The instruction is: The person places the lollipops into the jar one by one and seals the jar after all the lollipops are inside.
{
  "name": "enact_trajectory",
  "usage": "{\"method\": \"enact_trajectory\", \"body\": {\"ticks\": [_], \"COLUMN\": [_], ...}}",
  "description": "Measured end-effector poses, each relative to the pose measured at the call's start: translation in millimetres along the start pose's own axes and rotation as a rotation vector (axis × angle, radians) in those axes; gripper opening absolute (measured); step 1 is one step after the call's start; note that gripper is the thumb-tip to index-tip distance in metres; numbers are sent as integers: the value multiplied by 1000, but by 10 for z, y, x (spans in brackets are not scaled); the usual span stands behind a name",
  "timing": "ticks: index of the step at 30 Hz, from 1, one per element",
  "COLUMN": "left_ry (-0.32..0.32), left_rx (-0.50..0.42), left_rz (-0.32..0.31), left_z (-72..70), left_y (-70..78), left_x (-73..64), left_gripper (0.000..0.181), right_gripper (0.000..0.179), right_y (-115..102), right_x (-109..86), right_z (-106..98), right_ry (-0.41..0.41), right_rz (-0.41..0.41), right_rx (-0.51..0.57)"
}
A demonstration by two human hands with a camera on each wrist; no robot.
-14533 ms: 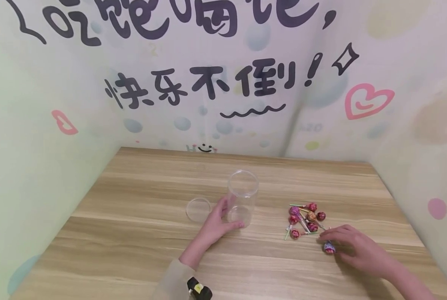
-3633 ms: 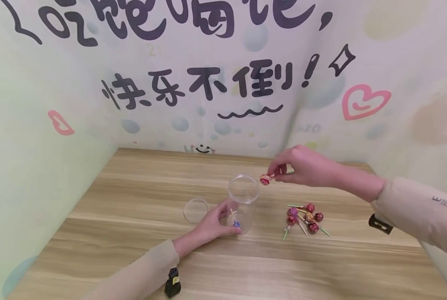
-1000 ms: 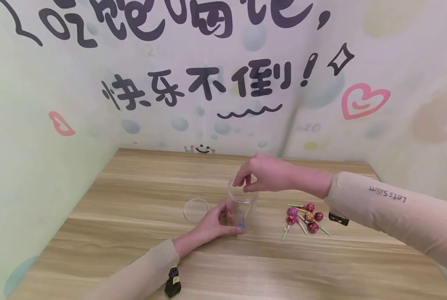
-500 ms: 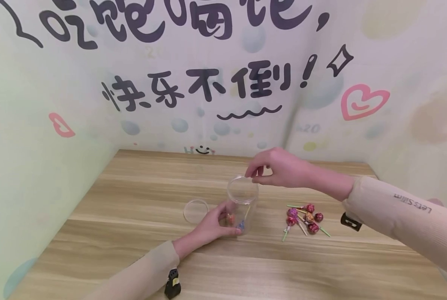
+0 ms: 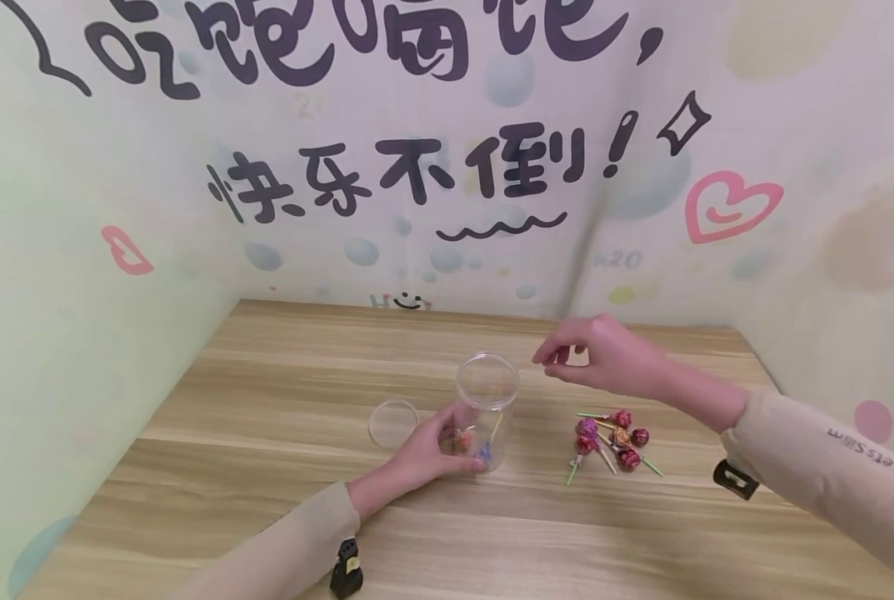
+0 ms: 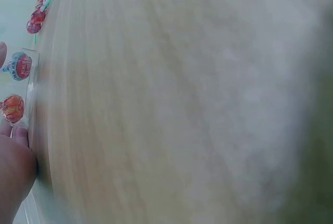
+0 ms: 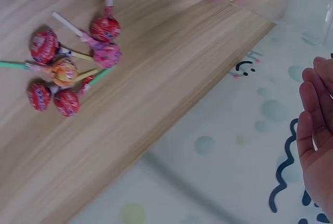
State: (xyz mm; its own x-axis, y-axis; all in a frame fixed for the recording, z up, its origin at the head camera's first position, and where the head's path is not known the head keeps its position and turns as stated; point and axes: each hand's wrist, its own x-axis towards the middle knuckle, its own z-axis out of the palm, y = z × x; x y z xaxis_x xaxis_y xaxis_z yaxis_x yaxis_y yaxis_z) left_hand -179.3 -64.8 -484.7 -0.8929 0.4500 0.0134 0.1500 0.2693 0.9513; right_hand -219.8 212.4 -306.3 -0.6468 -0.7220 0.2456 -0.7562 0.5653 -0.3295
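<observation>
A clear plastic jar (image 5: 486,408) stands upright and uncovered on the wooden table. My left hand (image 5: 417,458) grips its lower left side, thumb across the front. Inside, at the bottom, are a blue-wrapped lollipop (image 5: 484,452) and an orange-red lollipop (image 5: 463,439); both wrappers show up close in the left wrist view. Right of the jar's mouth hovers my right hand (image 5: 611,354), its fingers loosely bent with nothing between them. Below that hand a loose pile of lollipops (image 5: 621,436), mostly red, with a purple and an orange one, lies on the table.
A round clear lid (image 5: 393,423) lies flat to the left of the jar, near my left forearm. Printed wall panels (image 5: 409,258) enclose the table (image 5: 267,433) at the back and both sides.
Earlier my right hand held the orange-red lollipop beside the jar, then reached over its mouth. That lollipop now sits inside, and the right hand has drawn back rightward. My left hand stays put.
</observation>
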Motion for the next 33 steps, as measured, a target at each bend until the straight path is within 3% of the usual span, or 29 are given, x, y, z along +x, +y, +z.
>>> {"method": "enact_trajectory", "body": {"ticks": [6,24,33], "left_ry": [3,-4,-2], "left_rx": [-4,-13,-3], "left_rz": [9,-16,-19], "left_z": [5,3,4], "left_y": [4,9,9], "left_x": [-4,-9,-10], "left_gripper": [78,77,76], "right_gripper": [18,20,20], "right_y": [123,396,457], "right_x": [-187,-695,-854], "right_z": [157,604,818], "right_ry": [16,-94,-80], "right_rz": [25,120,93], "right_rx": [-12,62,44]}}
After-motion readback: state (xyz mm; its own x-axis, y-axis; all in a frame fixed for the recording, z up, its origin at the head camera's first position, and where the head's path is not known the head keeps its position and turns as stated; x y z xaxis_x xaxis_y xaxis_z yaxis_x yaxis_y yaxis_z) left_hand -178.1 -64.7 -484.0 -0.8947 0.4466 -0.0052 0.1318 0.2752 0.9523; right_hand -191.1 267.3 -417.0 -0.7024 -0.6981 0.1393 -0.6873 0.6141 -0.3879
